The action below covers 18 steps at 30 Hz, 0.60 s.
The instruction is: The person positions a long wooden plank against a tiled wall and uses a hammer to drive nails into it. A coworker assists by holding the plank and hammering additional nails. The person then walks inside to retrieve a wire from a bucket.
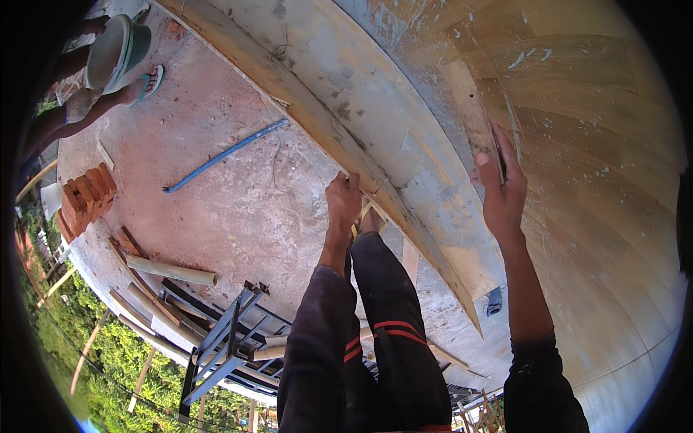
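Far left, another person's feet are standing by a bucket [115,50], with a brick stack [85,200] lying below and a blue rebar rod [224,155] resting on the concrete slab [238,209]. Now the left hand [342,203] is gripping the plank edge [361,162] of the formwork, fingers curled over it. The right hand [502,189] is clamping a wooden float [478,119] flat against the plastered wall [599,166].

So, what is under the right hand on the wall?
The right hand presses a narrow wooden strip against the plastered wall. The strip's upper part shows; the part beneath the palm is covered.
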### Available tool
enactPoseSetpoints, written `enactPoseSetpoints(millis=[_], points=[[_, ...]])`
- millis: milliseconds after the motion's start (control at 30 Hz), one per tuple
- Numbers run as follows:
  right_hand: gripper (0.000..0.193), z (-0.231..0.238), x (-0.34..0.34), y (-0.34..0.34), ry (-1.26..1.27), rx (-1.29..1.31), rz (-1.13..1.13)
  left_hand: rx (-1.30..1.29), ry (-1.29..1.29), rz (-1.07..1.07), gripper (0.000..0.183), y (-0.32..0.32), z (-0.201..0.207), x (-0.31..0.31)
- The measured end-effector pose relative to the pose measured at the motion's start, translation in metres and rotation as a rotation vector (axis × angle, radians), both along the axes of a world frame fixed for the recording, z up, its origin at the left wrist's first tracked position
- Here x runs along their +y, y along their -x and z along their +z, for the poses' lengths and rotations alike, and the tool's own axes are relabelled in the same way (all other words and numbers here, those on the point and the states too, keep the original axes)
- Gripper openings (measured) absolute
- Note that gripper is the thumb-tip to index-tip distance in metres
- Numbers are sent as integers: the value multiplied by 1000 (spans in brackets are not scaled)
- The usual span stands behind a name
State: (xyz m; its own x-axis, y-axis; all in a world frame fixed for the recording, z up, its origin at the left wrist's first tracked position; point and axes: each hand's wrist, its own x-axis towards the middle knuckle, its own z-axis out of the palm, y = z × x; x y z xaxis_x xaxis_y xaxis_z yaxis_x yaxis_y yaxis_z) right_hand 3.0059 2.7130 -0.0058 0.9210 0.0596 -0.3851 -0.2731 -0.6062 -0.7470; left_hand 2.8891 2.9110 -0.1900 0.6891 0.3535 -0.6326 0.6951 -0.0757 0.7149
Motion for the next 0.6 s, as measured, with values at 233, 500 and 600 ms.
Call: enactPoseSetpoints(millis=[233, 500, 600], points=[[50, -25, 0, 44, 54, 251, 63, -65, -104, -31, 36, 3, -11, -4], [52, -37, 24, 68, 78, 10, 199, -46, -126, -101, 36, 4, -6, 1], [49, -29, 20, 57, 73, 110, 293, -59, -145, -106, 36, 5, -3, 3]])
